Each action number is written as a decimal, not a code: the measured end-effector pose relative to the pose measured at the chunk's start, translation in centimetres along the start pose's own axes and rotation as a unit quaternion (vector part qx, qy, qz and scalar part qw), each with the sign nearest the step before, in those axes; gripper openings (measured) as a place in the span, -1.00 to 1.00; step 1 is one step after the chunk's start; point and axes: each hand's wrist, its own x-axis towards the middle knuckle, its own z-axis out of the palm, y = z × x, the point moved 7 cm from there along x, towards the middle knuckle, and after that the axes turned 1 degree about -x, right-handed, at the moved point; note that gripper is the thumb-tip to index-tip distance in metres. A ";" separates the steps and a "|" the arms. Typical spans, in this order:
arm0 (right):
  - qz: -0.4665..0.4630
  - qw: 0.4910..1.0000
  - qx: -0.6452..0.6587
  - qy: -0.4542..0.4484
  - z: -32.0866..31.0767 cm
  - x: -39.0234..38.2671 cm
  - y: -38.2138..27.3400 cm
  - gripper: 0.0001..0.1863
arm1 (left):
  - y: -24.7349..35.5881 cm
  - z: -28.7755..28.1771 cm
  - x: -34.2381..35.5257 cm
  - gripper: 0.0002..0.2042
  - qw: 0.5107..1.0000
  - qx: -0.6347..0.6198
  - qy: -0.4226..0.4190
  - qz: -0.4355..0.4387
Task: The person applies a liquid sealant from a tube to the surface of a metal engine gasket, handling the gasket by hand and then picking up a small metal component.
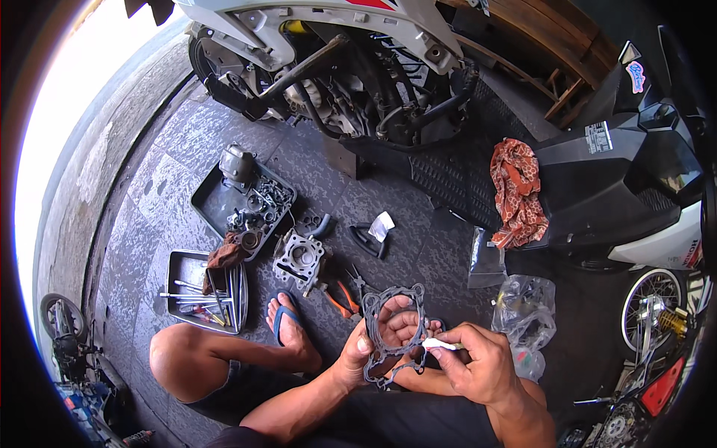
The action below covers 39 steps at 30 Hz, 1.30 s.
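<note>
My left hand (357, 357) grips a thin grey engine gasket (369, 313) by its left side, thumb on the near face and fingers behind, showing through the large round opening. In my right hand (479, 364) a small white tube-like piece (439, 344) is pinched between thumb and fingers. Its tip points at the gasket's right edge; whether they touch I cannot tell. Beyond my left hand, orange-handled pliers (343, 299) lie on the floor. A metal engine cylinder block (300, 260) stands farther left, beside my sandalled foot.
A tray (202, 196) of engine parts and bolts and another tray (174, 263) of tools lie left. Ahead stands a partly stripped scooter (358, 97), with an orange patterned cloth (517, 190) on a black panel. Plastic bags (525, 306) lie right, near a motorcycle wheel (648, 310).
</note>
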 end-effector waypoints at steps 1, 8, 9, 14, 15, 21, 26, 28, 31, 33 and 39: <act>0.001 1.000 0.001 0.007 0.0 0.0 -0.1 -0.81 | 0.0 0.1 0.0 -0.04 1.000 0.000 -0.003 -0.003; -0.023 1.000 -0.018 0.010 0.3 -0.2 0.2 -0.80 | 0.0 0.2 -0.1 -0.04 1.000 -0.004 0.004 -0.001; -0.026 0.999 -0.017 0.013 0.4 -0.3 0.4 -0.80 | -0.1 0.2 -0.1 -0.04 1.000 -0.001 0.002 -0.001; -0.034 0.999 -0.033 0.008 0.5 -0.2 0.1 -0.80 | -0.1 0.0 -0.2 -0.05 1.000 -0.002 -0.006 0.000; -0.031 0.999 -0.031 0.010 0.3 -0.2 0.1 -0.80 | 0.0 0.1 -0.2 -0.05 1.000 0.000 -0.005 0.000; -0.049 0.998 -0.038 0.010 0.5 -0.2 -0.1 -0.79 | 0.0 0.3 -0.2 -0.06 1.000 -0.007 0.003 -0.003; -0.059 0.997 -0.045 0.027 0.4 -0.2 -0.2 -0.81 | -0.1 0.0 -0.2 -0.01 0.999 -0.020 0.040 0.006; -0.084 0.994 -0.049 0.042 0.4 0.0 -0.3 -0.83 | -0.2 0.0 -0.1 -0.01 0.999 -0.014 0.036 0.009; -0.067 0.996 -0.046 0.038 0.2 -0.1 0.1 -0.83 | 0.3 -0.2 -0.3 -0.01 0.998 -0.023 0.048 0.020; -0.070 0.996 -0.045 0.024 0.5 -0.5 0.2 -0.82 | 0.3 0.0 -0.2 -0.01 0.998 -0.024 0.052 0.023; -0.092 0.995 -0.022 -0.018 0.8 -0.7 -0.6 -0.82 | 0.6 0.0 -0.2 -0.10 0.999 -0.041 0.004 0.004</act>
